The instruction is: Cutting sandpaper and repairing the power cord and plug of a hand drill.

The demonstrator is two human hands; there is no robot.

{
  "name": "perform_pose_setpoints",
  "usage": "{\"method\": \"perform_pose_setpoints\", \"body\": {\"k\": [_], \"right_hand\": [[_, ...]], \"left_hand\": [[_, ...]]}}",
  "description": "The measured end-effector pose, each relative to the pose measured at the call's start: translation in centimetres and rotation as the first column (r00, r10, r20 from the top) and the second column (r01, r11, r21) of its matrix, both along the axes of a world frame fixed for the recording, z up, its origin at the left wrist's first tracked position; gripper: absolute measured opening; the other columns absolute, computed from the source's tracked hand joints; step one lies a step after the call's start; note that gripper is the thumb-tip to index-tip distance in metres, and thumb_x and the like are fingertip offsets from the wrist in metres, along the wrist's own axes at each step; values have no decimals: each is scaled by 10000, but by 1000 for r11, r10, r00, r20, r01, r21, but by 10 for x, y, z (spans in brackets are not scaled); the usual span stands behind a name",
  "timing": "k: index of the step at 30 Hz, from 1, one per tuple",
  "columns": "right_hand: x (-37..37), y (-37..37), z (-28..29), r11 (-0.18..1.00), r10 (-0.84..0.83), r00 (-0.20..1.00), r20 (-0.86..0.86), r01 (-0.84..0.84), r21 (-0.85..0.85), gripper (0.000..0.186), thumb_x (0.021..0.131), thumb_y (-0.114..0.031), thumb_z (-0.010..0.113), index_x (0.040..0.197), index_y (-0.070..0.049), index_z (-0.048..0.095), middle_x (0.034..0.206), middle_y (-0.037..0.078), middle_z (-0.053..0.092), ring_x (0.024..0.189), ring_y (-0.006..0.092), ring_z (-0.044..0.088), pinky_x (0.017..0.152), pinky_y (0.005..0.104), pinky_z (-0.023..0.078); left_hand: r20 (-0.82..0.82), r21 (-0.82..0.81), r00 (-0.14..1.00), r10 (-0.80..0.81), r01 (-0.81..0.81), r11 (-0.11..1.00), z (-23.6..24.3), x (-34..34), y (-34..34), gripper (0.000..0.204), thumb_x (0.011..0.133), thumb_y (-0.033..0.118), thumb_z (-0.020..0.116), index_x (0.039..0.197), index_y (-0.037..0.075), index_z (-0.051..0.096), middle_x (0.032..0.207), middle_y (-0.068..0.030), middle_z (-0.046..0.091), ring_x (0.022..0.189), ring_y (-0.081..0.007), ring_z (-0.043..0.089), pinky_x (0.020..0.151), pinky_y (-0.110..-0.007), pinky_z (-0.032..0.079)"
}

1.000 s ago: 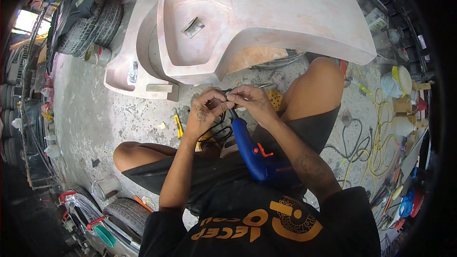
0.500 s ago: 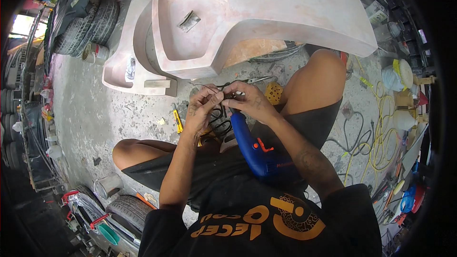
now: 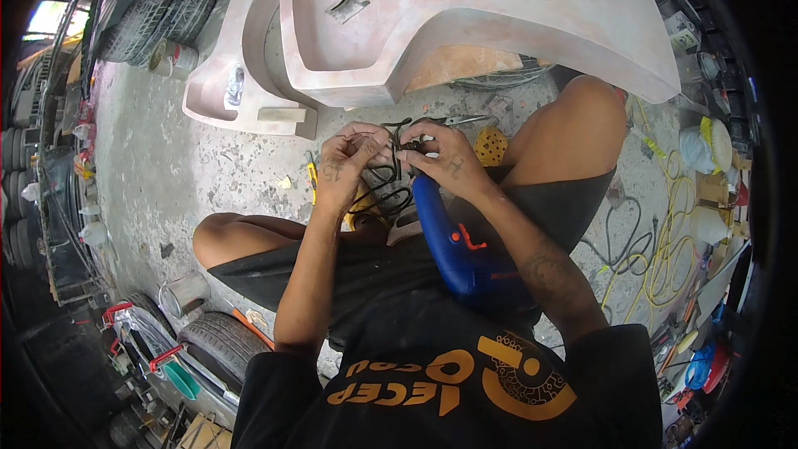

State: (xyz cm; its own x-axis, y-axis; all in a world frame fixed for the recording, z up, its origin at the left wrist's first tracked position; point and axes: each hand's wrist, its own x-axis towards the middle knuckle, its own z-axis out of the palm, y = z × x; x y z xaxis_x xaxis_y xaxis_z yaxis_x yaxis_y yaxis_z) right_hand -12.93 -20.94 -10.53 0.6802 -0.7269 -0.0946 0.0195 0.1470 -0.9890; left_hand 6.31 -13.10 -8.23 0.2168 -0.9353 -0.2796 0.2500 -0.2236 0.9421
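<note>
Both my hands work close together over my lap, with a black power cord (image 3: 397, 127) looping between and below them. My left hand (image 3: 347, 165) is closed, its thumb and fingertips pinching the cord, though the exact bit is hard to see. Closed as well, my right hand (image 3: 449, 158) grips a thicker black part of the cord between thumb and fingers. Below the right hand a blue power drill (image 3: 445, 237) with a red switch rests on my lap. More cord coils lie between my legs, over something yellow (image 3: 359, 214) that is partly hidden.
Ahead stands a large pale, sanded moulded panel (image 3: 341, 87). A yellow-handled knife (image 3: 312, 183), pliers (image 3: 465, 120) and a yellow sponge with holes (image 3: 490, 146) lie on the floor nearby. Tyres (image 3: 220, 349) stand at the left, yellow hose coils (image 3: 665, 233) at the right.
My hands have drawn slightly apart, so more of the black cord shows between them. The right fingers now show a thicker black part. The whole view has shifted a little.
</note>
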Motion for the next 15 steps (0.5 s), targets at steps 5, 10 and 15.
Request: {"method": "perform_pose_setpoints", "body": {"k": [5, 10, 15], "right_hand": [[1, 1, 5, 999, 24, 1000, -12, -24, -36, 162, 935, -53, 728, 1057, 6, 639, 817, 58, 686, 732, 115, 698, 655, 264, 543], [-1, -1, 4, 999, 11, 999, -50, -13, -48, 165, 935, -51, 727, 1060, 15, 641, 823, 62, 686, 738, 118, 697, 672, 264, 544], [-3, -4, 11, 997, 67, 986, -151, -70, -15, 173, 944, -28, 723, 1070, 36, 625, 1043, 82, 659, 873, 130, 712, 738, 287, 569]], "left_hand": [[550, -267, 835, -13, 191, 945, 24, 5, -8, 127, 926, 44, 741, 1049, 15, 746, 1097, -84, 665, 894, -169, 670, 752, -292, 542], [656, -224, 747, -110, 332, 916, 44, 10, -25, 125, 899, 24, 750, 1022, 22, 763, 1058, -102, 682, 892, -198, 671, 753, -312, 539], [666, -46, 694, -272, 403, 914, 52, 5, -11, 122, 896, -14, 744, 1016, -3, 727, 945, -108, 731, 889, -181, 715, 799, -302, 546]]}}
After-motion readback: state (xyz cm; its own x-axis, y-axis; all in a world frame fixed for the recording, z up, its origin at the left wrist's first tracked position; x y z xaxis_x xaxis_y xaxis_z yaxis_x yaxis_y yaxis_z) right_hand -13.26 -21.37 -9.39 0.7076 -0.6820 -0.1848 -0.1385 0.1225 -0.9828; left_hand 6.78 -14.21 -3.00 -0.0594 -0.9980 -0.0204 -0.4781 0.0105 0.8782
